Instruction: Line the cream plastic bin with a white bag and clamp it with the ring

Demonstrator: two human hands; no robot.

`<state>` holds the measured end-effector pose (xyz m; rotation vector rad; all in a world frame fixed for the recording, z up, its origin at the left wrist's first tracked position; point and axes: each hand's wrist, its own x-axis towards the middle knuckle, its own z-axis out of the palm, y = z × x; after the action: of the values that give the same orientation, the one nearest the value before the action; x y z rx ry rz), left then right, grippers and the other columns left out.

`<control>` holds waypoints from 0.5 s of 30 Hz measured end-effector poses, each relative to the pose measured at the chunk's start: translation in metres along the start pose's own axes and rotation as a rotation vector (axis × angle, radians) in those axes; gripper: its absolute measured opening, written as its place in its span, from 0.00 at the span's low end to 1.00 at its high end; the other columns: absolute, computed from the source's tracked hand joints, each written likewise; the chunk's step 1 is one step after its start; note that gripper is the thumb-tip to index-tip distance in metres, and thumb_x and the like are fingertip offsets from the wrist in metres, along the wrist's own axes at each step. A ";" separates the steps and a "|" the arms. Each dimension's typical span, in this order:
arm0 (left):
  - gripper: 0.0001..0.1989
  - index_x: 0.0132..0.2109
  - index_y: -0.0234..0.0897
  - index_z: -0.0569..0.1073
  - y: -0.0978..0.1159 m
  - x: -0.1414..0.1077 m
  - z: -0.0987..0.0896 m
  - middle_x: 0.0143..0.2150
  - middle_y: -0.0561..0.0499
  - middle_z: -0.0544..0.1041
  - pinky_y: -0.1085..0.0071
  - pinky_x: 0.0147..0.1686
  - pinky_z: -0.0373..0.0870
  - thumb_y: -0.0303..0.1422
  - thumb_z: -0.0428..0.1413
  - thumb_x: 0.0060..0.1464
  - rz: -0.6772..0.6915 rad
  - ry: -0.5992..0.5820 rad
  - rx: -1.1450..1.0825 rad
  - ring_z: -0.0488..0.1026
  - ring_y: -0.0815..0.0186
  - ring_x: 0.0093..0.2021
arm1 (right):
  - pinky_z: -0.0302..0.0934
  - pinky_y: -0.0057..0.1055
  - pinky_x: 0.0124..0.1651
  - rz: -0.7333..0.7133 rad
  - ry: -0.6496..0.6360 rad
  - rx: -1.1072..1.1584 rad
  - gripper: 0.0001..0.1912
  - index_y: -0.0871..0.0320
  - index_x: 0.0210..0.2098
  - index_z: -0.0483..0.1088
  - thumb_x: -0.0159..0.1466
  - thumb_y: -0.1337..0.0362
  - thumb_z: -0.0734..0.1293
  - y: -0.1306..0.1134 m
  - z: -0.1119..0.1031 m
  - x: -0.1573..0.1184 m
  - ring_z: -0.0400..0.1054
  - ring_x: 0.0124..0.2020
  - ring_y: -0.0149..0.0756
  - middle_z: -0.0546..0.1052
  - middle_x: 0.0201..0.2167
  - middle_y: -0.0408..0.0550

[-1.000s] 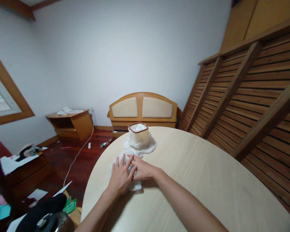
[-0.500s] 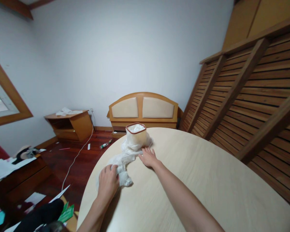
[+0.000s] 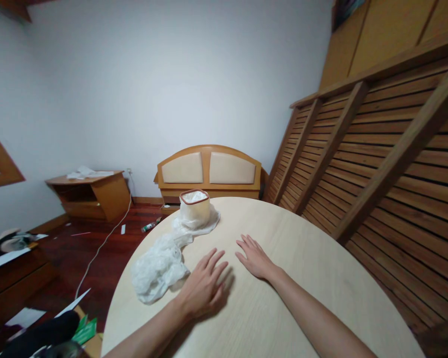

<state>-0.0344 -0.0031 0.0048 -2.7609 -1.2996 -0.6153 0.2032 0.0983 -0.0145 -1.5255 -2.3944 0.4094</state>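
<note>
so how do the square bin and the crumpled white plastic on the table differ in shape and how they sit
The square bin stands upright and keeps a boxy form, while the crumpled plastic lies in a loose, low heap. The bin is cream with a brown rim; the plastic is whitish all over, with no rim. Both rest on the round table, neither held by a hand.

I log the table (image 3: 280, 258) as smooth, pale, matt wood; bag (image 3: 157, 271), thin crinkled plastic; floor (image 3: 108, 253), glossy dark wood.
</note>
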 end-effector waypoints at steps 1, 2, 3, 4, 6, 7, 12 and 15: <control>0.28 0.67 0.38 0.62 0.006 0.012 0.010 0.73 0.42 0.56 0.50 0.70 0.54 0.35 0.52 0.60 0.008 -0.062 -0.035 0.48 0.50 0.74 | 0.35 0.49 0.72 0.036 0.001 -0.012 0.31 0.60 0.68 0.59 0.71 0.50 0.55 0.010 -0.005 -0.009 0.39 0.75 0.50 0.52 0.73 0.57; 0.30 0.67 0.36 0.62 0.010 0.024 0.019 0.72 0.40 0.59 0.50 0.70 0.53 0.36 0.52 0.60 -0.011 -0.113 -0.063 0.52 0.50 0.73 | 0.35 0.50 0.72 0.071 0.003 -0.023 0.31 0.59 0.69 0.59 0.71 0.50 0.55 0.020 -0.009 -0.017 0.40 0.74 0.51 0.53 0.73 0.56; 0.29 0.67 0.34 0.62 0.011 0.039 0.028 0.70 0.39 0.62 0.50 0.69 0.54 0.38 0.51 0.61 -0.063 -0.139 -0.077 0.55 0.50 0.71 | 0.35 0.51 0.72 0.104 0.008 -0.032 0.32 0.58 0.69 0.59 0.71 0.49 0.55 0.029 -0.014 -0.024 0.41 0.74 0.52 0.53 0.73 0.55; 0.27 0.65 0.33 0.65 0.010 0.053 0.036 0.69 0.38 0.64 0.51 0.69 0.54 0.39 0.51 0.62 -0.113 -0.140 -0.076 0.57 0.51 0.71 | 0.35 0.53 0.72 0.135 0.015 -0.040 0.32 0.58 0.69 0.59 0.71 0.49 0.55 0.037 -0.018 -0.028 0.42 0.74 0.53 0.54 0.73 0.55; 0.23 0.61 0.36 0.70 0.004 0.082 0.048 0.68 0.40 0.66 0.52 0.69 0.54 0.37 0.50 0.62 -0.119 -0.127 -0.078 0.60 0.53 0.69 | 0.36 0.54 0.71 0.185 0.035 -0.052 0.32 0.57 0.68 0.59 0.70 0.48 0.56 0.047 -0.024 -0.033 0.43 0.73 0.54 0.55 0.72 0.55; 0.21 0.60 0.37 0.71 0.000 0.095 0.053 0.67 0.42 0.68 0.53 0.68 0.55 0.37 0.50 0.62 -0.122 -0.121 -0.080 0.61 0.54 0.68 | 0.37 0.54 0.70 0.202 0.049 -0.055 0.32 0.57 0.68 0.60 0.70 0.48 0.57 0.050 -0.025 -0.033 0.45 0.73 0.54 0.57 0.72 0.55; 0.20 0.59 0.36 0.73 -0.014 0.129 0.065 0.66 0.41 0.69 0.54 0.67 0.58 0.35 0.49 0.62 -0.164 -0.070 -0.076 0.64 0.54 0.66 | 0.45 0.52 0.67 0.220 0.169 -0.063 0.28 0.60 0.62 0.66 0.68 0.51 0.60 0.050 -0.026 -0.020 0.56 0.67 0.54 0.66 0.65 0.61; 0.20 0.58 0.37 0.74 -0.017 0.128 0.068 0.65 0.42 0.71 0.58 0.67 0.58 0.35 0.50 0.62 -0.157 -0.061 -0.080 0.66 0.56 0.65 | 0.44 0.44 0.68 0.148 0.190 -0.048 0.26 0.59 0.62 0.67 0.69 0.53 0.60 0.051 -0.024 -0.013 0.57 0.66 0.46 0.68 0.63 0.58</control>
<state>0.0496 0.1153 -0.0141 -2.7791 -1.5499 -0.6087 0.2602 0.1096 -0.0123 -1.6876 -2.1700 0.2260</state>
